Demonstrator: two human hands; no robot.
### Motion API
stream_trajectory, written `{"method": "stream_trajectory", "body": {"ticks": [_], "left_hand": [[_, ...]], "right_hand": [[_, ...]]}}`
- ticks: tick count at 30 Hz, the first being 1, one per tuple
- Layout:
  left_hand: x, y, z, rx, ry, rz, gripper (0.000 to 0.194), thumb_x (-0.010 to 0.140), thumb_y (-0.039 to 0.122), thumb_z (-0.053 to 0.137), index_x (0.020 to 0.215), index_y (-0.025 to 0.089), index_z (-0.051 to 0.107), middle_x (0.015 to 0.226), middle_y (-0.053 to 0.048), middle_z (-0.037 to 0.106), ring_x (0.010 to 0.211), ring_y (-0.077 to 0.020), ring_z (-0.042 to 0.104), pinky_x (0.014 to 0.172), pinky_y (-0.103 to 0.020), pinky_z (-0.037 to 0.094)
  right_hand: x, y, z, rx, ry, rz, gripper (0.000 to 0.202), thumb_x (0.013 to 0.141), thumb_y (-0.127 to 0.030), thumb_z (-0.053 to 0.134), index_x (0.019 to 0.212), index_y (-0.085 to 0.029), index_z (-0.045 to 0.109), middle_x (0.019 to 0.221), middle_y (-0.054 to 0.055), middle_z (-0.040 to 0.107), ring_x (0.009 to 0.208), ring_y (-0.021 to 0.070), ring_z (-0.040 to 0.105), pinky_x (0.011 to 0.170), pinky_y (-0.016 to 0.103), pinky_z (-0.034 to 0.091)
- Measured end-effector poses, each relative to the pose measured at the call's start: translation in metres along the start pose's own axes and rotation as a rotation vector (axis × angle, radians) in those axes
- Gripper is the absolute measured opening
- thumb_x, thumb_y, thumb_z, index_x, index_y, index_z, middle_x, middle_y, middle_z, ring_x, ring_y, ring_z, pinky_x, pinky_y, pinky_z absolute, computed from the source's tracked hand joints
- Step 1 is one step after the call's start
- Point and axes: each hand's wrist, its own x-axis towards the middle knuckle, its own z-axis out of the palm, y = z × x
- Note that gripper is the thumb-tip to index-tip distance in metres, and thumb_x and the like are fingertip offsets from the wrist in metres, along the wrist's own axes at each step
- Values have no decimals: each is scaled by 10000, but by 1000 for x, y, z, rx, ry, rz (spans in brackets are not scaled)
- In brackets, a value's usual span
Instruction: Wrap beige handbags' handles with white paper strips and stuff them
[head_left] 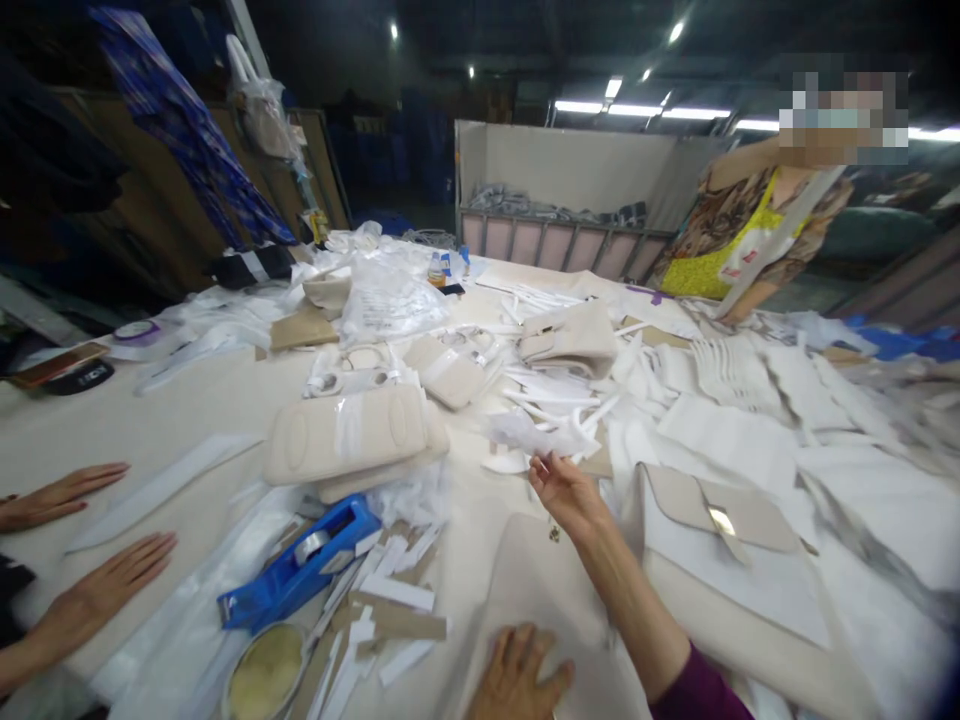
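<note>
Head view: handling translucent film [536,432], apparently
Left hand [521,675]: spread on beige bag [525,575]
Right hand [564,488]: pinching film beyond bag
Next: light grip, likely

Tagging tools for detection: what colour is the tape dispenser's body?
Blue. The tape dispenser shows in the head view, the only one.

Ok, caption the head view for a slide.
Left hand on a beige handbag, right hand at white wrapping, blue tape dispenser nearby.
</note>
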Motion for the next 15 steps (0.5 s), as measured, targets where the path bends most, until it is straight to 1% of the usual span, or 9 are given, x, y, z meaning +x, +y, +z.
{"method": "stream_trajectory", "body": {"ticks": [1, 2, 5, 7, 8, 9, 11, 13, 15], "left_hand": [[0, 4, -5, -49, -15, -17, 647, 814, 492, 589, 1398, 371, 337, 1385, -47, 481, 1226, -311, 442, 1007, -511, 393], [1, 9, -12, -97, -27, -20, 621, 822, 471, 593, 1384, 347, 361, 1362, -39, 497, 1214, -282, 444, 1019, -474, 387], [6, 22, -31, -211, -59, -72, 488, 798, 324, 658, 1261, 282, 510, 1298, -48, 526, 1185, -255, 443, 1005, -420, 389], [11, 25, -40, -320, -87, -114, 476, 762, 237, 679, 1221, 239, 554, 1299, -71, 519, 1198, -257, 437, 1021, -413, 369], [13, 26, -43, -391, -96, -128, 494, 739, 220, 689, 1217, 214, 564, 1308, -86, 514, 1215, -264, 429, 1044, -421, 344], [14, 25, -44, -482, -105, -138, 517, 719, 226, 697, 1218, 193, 568, 1317, -100, 511, 1236, -276, 418, 1065, -432, 315], [16, 23, -45, -752, -123, -171, 562, 692, 287, 705, 1224, 172, 568, 1319, -115, 521, 1246, -302, 421, 1073, -454, 294], [17, 22, -45, -1083, -125, -220, 563, 694, 359, 690, 1212, 169, 579, 1277, -115, 561, 1190, -313, 475, 1029, -456, 336], [16, 22, -45, -1358, -72, -280, 485, 709, 391, 671, 1128, 149, 633, 1169, -114, 626, 1084, -297, 538, 977, -427, 369]], "right_hand": [[-28, 5, -11, 5, 23, 33, 144, 727, -213, 717, 710, -211, 574, 834, 1, 671, 840, 152, 651, 824, 336, 550], [-54, 10, -23, 2, 49, 49, 129, 727, -211, 714, 717, -211, 585, 843, 12, 678, 863, 169, 653, 848, 367, 546], [-127, 20, -55, -23, 124, 69, 102, 712, -205, 706, 718, -206, 605, 862, 39, 691, 933, 214, 651, 914, 444, 515], [-167, 24, -71, -9, 161, 89, 85, 702, -199, 699, 724, -207, 618, 868, 38, 695, 955, 215, 648, 956, 447, 485], [-185, 26, -77, 0, 173, 90, 85, 695, -193, 700, 736, -207, 627, 871, 35, 696, 961, 209, 647, 977, 436, 469], [-200, 28, -81, 2, 178, 82, 103, 682, -181, 704, 757, -207, 637, 882, 32, 696, 968, 203, 644, 993, 420, 455], [-224, 31, -88, -21, 167, 35, 179, 652, -147, 717, 808, -206, 652, 921, 28, 687, 989, 195, 628, 1015, 388, 428], [-240, 35, -91, -68, 132, -24, 232, 635, -118, 714, 838, -209, 646, 972, 24, 669, 1017, 193, 602, 1033, 369, 395], [-250, 38, -94, -139, 105, -69, 216, 645, -125, 697, 826, -217, 623, 1008, 16, 651, 1041, 191, 576, 1041, 362, 367]]}}
